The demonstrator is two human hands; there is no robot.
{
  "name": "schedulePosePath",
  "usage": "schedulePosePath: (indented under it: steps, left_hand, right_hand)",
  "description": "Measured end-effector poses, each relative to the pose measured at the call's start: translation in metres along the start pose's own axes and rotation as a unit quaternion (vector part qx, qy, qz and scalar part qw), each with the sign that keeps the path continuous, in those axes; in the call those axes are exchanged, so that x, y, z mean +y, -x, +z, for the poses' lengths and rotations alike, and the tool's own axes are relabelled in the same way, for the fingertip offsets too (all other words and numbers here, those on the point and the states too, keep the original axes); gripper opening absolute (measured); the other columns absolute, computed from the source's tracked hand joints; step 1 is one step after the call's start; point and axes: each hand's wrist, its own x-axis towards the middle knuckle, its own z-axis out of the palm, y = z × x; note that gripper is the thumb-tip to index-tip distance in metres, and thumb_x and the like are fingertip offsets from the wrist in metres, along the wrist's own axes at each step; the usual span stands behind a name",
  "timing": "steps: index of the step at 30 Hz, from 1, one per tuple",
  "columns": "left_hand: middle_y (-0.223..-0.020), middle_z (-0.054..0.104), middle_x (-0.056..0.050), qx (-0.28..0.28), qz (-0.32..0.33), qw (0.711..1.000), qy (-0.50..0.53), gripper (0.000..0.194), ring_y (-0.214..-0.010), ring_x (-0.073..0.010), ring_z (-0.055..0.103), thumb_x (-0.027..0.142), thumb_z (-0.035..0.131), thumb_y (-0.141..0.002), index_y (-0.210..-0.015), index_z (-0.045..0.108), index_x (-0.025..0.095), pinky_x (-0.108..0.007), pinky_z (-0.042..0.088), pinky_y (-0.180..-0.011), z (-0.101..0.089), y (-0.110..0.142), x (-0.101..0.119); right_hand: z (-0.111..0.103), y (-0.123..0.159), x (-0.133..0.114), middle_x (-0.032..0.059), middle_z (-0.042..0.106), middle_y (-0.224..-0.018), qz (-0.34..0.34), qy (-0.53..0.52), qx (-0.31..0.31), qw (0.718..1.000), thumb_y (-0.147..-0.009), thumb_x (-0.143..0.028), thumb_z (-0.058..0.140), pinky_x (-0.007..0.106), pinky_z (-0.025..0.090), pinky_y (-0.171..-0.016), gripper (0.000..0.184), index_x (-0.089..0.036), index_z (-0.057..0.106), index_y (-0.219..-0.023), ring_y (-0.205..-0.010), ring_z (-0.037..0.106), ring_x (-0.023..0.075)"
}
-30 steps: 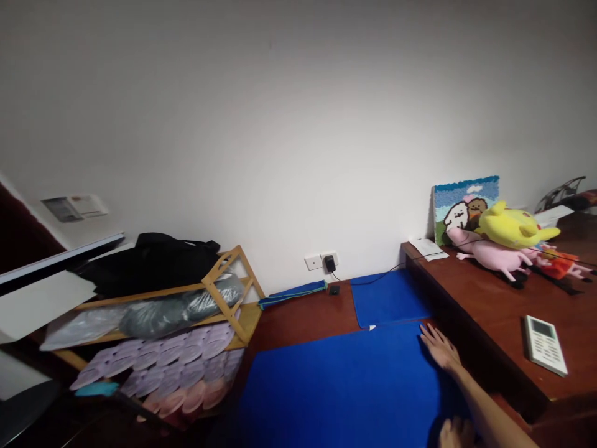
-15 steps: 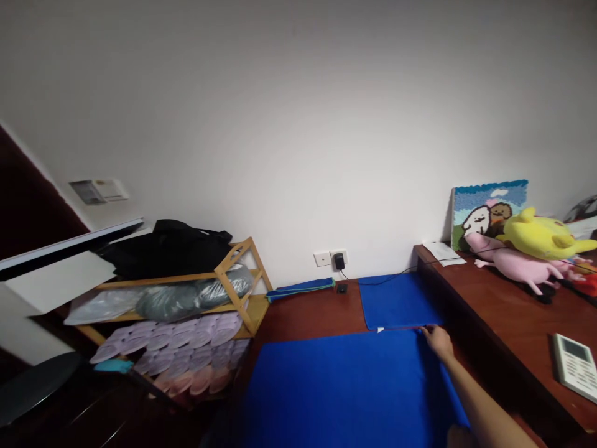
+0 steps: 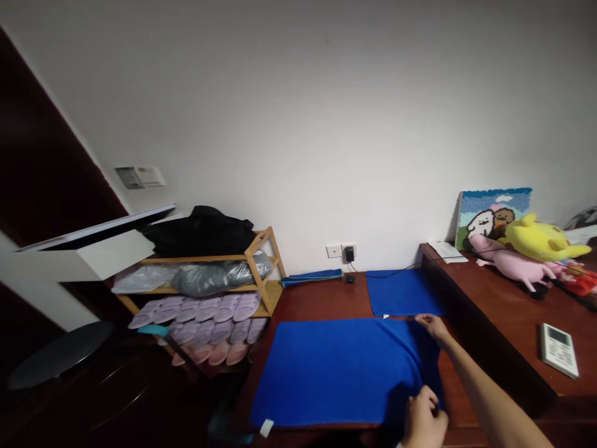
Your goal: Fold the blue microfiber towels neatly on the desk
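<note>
- Rectangular blue fabric sheet [image 3: 340, 373]: lies flat on the reddish-brown wooden bench [image 3: 317, 298], a small white tag [image 3: 266, 427] at its near left corner. Its near right corner is partly hidden behind the left hand, with a dark fold or shadow beside it.
- Right hand [image 3: 433, 326]: narrow, fingertips pinched on the sheet's far right corner; forearm runs out at the lower right.
- Left hand [image 3: 423, 420]: fingers curled at the sheet's near right corner, wrist cut off by the frame; whether they grip the fabric cannot be told.
- Second blue fabric sheet [image 3: 403, 294]: just beyond the first, nearly touching it.
- Black plug charger [image 3: 349, 254]: in a white wall socket [image 3: 342, 250], its thin black cable trailing over the second sheet.
- Bamboo shoe rack [image 3: 259, 255]: left of the bench, holding lilac slippers [image 3: 200, 314].
- Raised wooden ledge [image 3: 494, 317]: carries a white remote control [image 3: 558, 350], yellow plush toy [image 3: 541, 242], pink plush pig [image 3: 517, 264] and yarn picture [image 3: 489, 214].
</note>
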Motion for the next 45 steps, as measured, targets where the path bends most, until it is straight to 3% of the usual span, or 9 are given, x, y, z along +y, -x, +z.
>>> schedulePosePath:
  steps: [3,9,15,21,26,32,36,39,45]
  left_hand:
    - [-0.079,0.071,-0.007,0.110,-0.004,0.994,0.012,0.019,-0.080,-0.0271,0.070,0.049,0.070,-0.082,-0.088,0.065,0.032,-0.043,0.049,-0.077,-0.039,0.032,0.023]
    - [-0.078,0.074,-0.005,0.190,0.037,0.981,0.023,0.025,-0.078,-0.0222,0.072,0.049,0.067,-0.091,-0.085,0.059,0.026,-0.033,0.053,-0.074,-0.137,0.106,0.071]
    - [-0.073,0.065,0.001,0.326,0.021,0.945,0.022,0.039,-0.077,-0.0215,0.072,0.062,0.062,-0.090,-0.079,0.053,0.026,-0.029,0.054,-0.074,-0.247,0.183,0.071]
    - [-0.069,0.069,0.002,0.414,-0.143,0.886,-0.149,0.022,-0.071,-0.0206,0.071,0.043,0.050,-0.093,-0.079,0.057,0.027,-0.029,0.050,-0.071,-0.325,0.236,-0.001]
    - [-0.091,0.076,-0.003,0.412,-0.241,0.831,-0.285,0.020,-0.095,-0.0207,0.072,0.026,0.047,-0.093,-0.083,0.064,0.027,-0.028,0.050,-0.086,-0.350,0.245,-0.055]
    - [-0.099,0.074,-0.007,0.393,-0.286,0.793,-0.369,0.027,-0.097,-0.0235,0.072,0.027,0.045,-0.095,-0.089,0.071,0.026,-0.031,0.052,-0.087,-0.363,0.247,-0.094]
    - [-0.100,0.075,-0.009,0.388,-0.273,0.799,-0.370,0.032,-0.094,-0.0239,0.074,0.030,0.042,-0.097,-0.094,0.073,0.025,-0.030,0.053,-0.081,-0.359,0.248,-0.113]
    - [-0.106,0.076,-0.011,0.398,-0.262,0.802,-0.360,0.033,-0.095,-0.0250,0.074,0.032,0.042,-0.097,-0.101,0.075,0.025,-0.030,0.055,-0.079,-0.354,0.245,-0.116]
    - [-0.116,0.073,-0.009,0.419,-0.270,0.796,-0.345,0.034,-0.104,-0.0236,0.073,0.027,0.044,-0.095,-0.113,0.073,0.024,-0.030,0.055,-0.089,-0.349,0.238,-0.106]
  right_hand:
    - [0.006,0.011,-0.043,0.0055,0.074,-0.073,-0.030,-0.065,-0.047,0.996,-0.075,-0.055,0.072,0.031,0.055,-0.063,0.046,-0.016,0.077,-0.098,-0.070,0.069,0.0212]
    - [0.059,0.017,-0.153,0.0079,0.078,-0.095,-0.116,-0.180,-0.150,0.965,-0.076,-0.051,0.077,0.029,0.058,-0.073,0.046,-0.017,0.076,-0.107,-0.075,0.067,0.0152]
    - [0.194,0.035,-0.248,0.0096,0.080,-0.103,-0.209,-0.157,-0.232,0.937,-0.077,-0.043,0.074,0.035,0.060,-0.088,0.038,-0.018,0.078,-0.105,-0.093,0.073,0.0223]
    - [0.333,0.065,-0.288,0.0086,0.081,-0.108,-0.295,0.009,-0.269,0.917,-0.079,-0.026,0.070,0.040,0.052,-0.105,0.019,-0.021,0.081,-0.094,-0.107,0.073,0.0260]
    - [0.404,0.073,-0.277,0.0054,0.080,-0.110,-0.318,0.156,-0.293,0.888,-0.086,-0.023,0.064,0.034,0.051,-0.102,0.022,-0.024,0.080,-0.100,-0.110,0.072,0.0229]
    - [0.443,0.074,-0.251,0.0101,0.074,-0.127,-0.312,0.289,-0.263,0.866,-0.090,-0.020,0.058,0.043,0.045,-0.107,0.030,-0.026,0.077,-0.114,-0.126,0.062,0.0295]
    - [0.455,0.076,-0.245,0.0130,0.068,-0.137,-0.306,0.317,-0.243,0.864,-0.090,-0.019,0.054,0.045,0.045,-0.104,0.040,-0.026,0.071,-0.125,-0.128,0.059,0.0319]
    - [0.458,0.078,-0.246,0.0144,0.067,-0.136,-0.303,0.316,-0.234,0.868,-0.089,-0.020,0.055,0.044,0.045,-0.103,0.032,-0.024,0.075,-0.113,-0.128,0.058,0.0329]
    - [0.434,0.086,-0.256,0.0140,0.075,-0.117,-0.321,0.233,-0.247,0.884,-0.092,-0.024,0.053,0.040,0.048,-0.101,0.025,-0.021,0.073,-0.107,-0.115,0.066,0.0280]
